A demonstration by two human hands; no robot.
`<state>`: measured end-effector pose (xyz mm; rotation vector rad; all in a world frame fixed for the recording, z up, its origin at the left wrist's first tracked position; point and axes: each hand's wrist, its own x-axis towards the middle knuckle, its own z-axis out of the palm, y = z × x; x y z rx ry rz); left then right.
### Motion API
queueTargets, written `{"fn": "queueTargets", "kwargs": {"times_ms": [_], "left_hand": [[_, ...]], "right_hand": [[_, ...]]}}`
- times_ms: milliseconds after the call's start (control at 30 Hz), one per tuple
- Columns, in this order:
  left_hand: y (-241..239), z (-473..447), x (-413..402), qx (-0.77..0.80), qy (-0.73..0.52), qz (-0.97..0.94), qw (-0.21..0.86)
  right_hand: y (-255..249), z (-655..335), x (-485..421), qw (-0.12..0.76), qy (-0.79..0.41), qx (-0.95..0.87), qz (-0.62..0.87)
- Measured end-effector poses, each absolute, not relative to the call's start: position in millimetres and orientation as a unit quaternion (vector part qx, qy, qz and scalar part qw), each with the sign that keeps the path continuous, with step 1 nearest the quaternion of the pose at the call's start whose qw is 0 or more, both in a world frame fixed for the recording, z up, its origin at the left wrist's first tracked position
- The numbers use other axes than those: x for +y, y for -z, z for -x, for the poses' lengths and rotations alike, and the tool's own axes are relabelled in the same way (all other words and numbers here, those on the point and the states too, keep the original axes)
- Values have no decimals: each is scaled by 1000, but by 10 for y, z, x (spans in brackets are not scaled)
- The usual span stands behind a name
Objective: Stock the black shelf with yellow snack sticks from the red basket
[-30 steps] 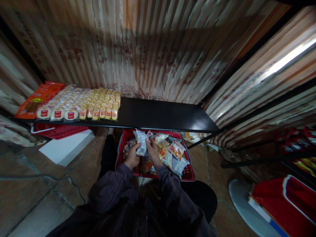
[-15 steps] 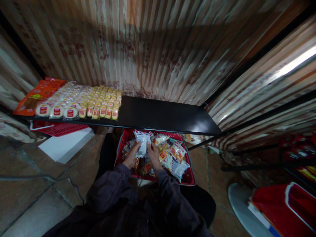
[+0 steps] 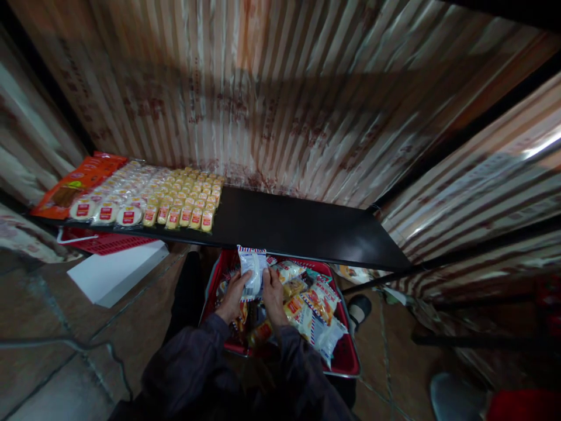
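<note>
Both hands grip one white snack packet (image 3: 252,270) with red-and-blue striped edges, held upright just over a red basket (image 3: 346,361). My left hand (image 3: 233,296) pinches the packet's left side, and my right hand (image 3: 273,294) closes on its right side. The basket sits on the floor under the front edge of a black shelf (image 3: 302,227) and is filled with several orange, yellow and white wrapped snacks (image 3: 313,304). Dark sleeves cover both forearms.
Rows of small yellow and red-labelled packets (image 3: 158,196) and flat orange packs (image 3: 76,182) fill the shelf's left end. A second red basket (image 3: 103,241) and a white box (image 3: 114,270) lie under it. Striped curtains hang behind. A shoe (image 3: 361,306) shows beside the basket.
The packet has risen slightly in both hands toward the shelf edge. The view has shifted, so the shelf and basket now sit lower in the picture.
</note>
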<state>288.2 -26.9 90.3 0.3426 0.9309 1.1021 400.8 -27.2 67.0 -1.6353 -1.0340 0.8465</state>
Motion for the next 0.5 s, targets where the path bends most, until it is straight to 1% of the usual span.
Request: {"fn": "queueTargets", "kwargs": {"times_ms": [200, 367, 433, 500], "left_hand": [[-1016, -2870, -147, 450, -528, -185, 696], [-945, -2874, -63, 448, -537, -231, 676], [-894, -2887, -41, 456, -532, -258, 665], [-862, -2903, -33, 469, -523, -284, 653]], "right_hand": [[-676, -3986, -92, 511, -326, -413, 679], [-638, -4039, -33, 525, -284, -458, 659], [-683, -4039, -34, 515, -289, -466, 659], [-756, -4016, -46, 503, -322, -452, 662]]}}
